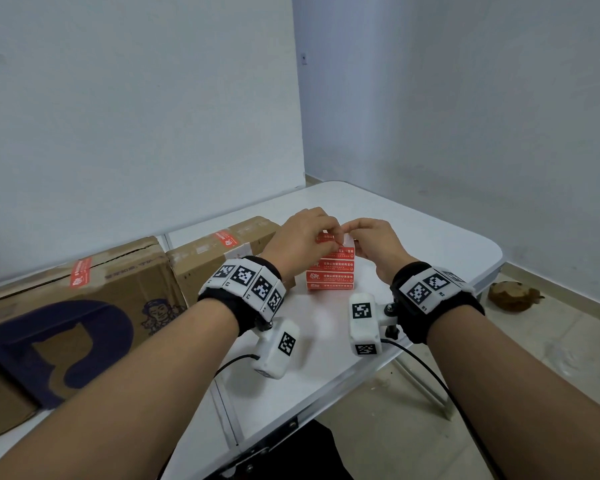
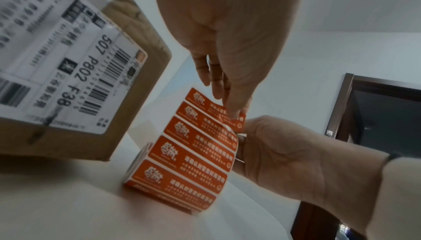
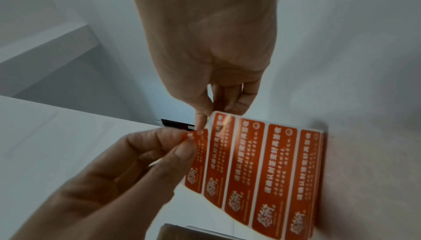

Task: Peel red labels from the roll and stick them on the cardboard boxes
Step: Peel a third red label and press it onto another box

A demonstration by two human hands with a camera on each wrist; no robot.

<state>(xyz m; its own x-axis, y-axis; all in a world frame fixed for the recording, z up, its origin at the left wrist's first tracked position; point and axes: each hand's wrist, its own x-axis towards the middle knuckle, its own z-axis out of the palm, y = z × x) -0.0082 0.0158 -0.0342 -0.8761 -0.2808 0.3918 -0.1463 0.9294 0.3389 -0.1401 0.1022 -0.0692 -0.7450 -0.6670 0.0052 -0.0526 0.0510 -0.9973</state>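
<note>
Label roll [image 1: 329, 271]: stands on the white table [image 1: 430, 237], between my two hands, with a strip of red labels drawn up from it toward the fingers. The roll's foot touches the tabletop; the strip rises from it, curved.

Left hand [image 1: 300, 237]: thumb and forefinger are pinched together on the corner of the top label [image 2: 237, 120]. In the left wrist view that corner is lifted off the white backing while the rest of the label lies flat on the strip. In the right wrist view my left fingertips [image 3: 182, 152] cover the same corner.

Right hand [image 1: 378, 244]: fingers curled round the far right edge of the strip, thumb on the near face and fingers behind, clamping the backing just beside the lifted corner. The two hands nearly touch at the top of the strip.

Cardboard boxes: two stand on the left part of the table. The larger box [image 1: 66, 323], near left, carries a blue print on its side and one red label [image 1: 80, 271] on its top. The smaller box [image 1: 222, 251], farther back and just left of my left wrist, also has a red label [image 1: 227, 240] on top. A white shipping label [image 2: 56, 54] covers its side in the left wrist view.

A brown object [image 1: 513, 296] lies on the floor to the right; I cannot tell what it is.
</note>
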